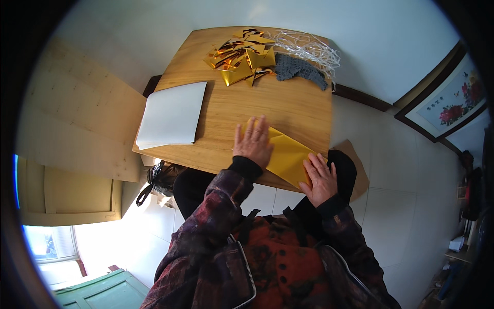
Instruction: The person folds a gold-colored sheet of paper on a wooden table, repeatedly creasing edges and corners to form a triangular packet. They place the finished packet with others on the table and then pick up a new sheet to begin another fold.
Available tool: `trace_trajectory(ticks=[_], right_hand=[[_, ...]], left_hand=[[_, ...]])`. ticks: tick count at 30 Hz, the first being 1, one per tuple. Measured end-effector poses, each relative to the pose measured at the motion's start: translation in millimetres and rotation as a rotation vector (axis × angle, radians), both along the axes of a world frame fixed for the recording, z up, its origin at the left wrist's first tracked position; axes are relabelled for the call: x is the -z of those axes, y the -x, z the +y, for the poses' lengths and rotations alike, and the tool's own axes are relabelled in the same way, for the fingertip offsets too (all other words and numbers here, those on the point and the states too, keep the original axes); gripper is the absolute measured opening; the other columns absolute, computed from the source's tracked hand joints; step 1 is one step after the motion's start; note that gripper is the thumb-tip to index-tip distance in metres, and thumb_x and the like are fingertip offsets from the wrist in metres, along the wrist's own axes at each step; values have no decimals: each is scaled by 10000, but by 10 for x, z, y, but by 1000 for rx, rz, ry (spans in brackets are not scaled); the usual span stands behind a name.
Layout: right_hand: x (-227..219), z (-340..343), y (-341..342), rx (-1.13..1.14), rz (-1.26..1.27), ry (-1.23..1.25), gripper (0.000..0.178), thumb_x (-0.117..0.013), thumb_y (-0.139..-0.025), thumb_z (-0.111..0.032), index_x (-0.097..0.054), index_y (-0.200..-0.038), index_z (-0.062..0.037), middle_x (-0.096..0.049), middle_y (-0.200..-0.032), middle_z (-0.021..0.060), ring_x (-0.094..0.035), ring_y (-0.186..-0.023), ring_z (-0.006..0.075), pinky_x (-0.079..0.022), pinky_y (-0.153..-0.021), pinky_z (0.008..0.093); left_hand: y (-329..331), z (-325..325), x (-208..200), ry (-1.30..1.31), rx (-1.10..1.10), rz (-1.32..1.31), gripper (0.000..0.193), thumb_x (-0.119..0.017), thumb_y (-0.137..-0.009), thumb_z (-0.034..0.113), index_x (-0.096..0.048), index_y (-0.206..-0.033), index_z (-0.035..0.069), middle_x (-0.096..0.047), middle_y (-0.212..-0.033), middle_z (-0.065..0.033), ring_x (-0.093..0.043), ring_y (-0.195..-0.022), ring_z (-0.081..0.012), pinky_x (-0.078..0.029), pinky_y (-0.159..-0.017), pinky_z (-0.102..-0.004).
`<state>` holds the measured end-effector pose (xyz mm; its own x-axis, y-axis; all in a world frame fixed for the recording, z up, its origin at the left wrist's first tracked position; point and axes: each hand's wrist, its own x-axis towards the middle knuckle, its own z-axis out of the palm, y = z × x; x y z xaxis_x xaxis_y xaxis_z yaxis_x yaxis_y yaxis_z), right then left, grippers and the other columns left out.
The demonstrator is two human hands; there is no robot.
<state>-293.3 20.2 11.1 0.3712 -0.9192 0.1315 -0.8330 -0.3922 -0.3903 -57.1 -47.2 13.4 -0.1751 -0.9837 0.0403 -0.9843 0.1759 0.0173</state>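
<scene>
A: Where is the gold sheet [289, 157] lying, and how are the hands meeting it?

B: It is lying on the wooden table [231, 105], at the right part of the edge nearest the person, and is running slantwise from the left hand [253, 144] down to the right hand [320, 180]. The left hand is resting palm down over its upper left end; the right hand is covering its lower right end, close to the table's near right corner.

A: What are the fingers doing?

B: On the left hand they are extending straight and slightly apart, pointing away from the body. On the right hand they are also stretching out, spreading across the gold surface. Neither hand is curling into a fist. Whether the right thumb is pressing on the sheet or lying just beside its edge, I cannot tell.

A: Which objects are surrounding this work?

B: At the far side, a loose heap of gold pieces [236, 72] is lying left of a crumpled grey cloth [298, 69], while a tangle of clear strips [311, 49] is spreading behind the cloth. On the left, a stack of white sheets [172, 116] is occupying the table's near corner. Below that corner, a black plastic bag [162, 177] is sitting beside the person's leg.
</scene>
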Motion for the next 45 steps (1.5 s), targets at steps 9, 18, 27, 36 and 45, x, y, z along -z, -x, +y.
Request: trace_trajectory(ticks=[9,18,27,36,45], right_hand=[[25,-2,4,-2,8,12,644,-724,-792,-301,-488,-1366,-128,-357,-1513,38,-298,-1415,255,-218,-1111,577],[48,-3,15,3,-15,-5,624,-703,-813,-320,-490,-1367,-126,-363,-1508,42,-295,-1417,252,-208,-1116,577],[74,-25,17,5,7,8,631,-703,-805,-327,-499,-1364,-115,-383,-1497,58,-297,-1416,254,-188,-1126,568],[63,31,116,29,51,-8,591,-689,-814,-327,-520,-1342,-121,-393,-1488,50,-309,-1408,234,-194,-1118,577],[-36,-69,575,328,-424,182,300,-586,-862,-107,-596,-1156,-50,-655,-1135,136,-601,-1057,333,-437,-943,474]], left_hand=[[53,65,169,-131,237,211,692,-483,-921,471,-300,-1502,143,-220,-1594,-21,-197,-1466,-197,-123,-1181,-458],[-359,-201,-46,-150,-170,117,689,-453,-921,482,-292,-1508,160,-215,-1597,0,-178,-1471,-181,-88,-1178,-499],[406,82,133,-184,274,230,654,-490,-929,432,-312,-1496,159,-220,-1591,-26,-187,-1469,-213,-139,-1172,-486],[307,86,132,-118,289,145,708,-541,-869,550,-317,-1495,306,-182,-1602,-42,-134,-1477,-288,-104,-1156,-562],[322,88,129,-114,285,78,668,-512,-877,598,-329,-1482,379,-162,-1607,-36,-121,-1476,-312,-77,-1150,-583]])
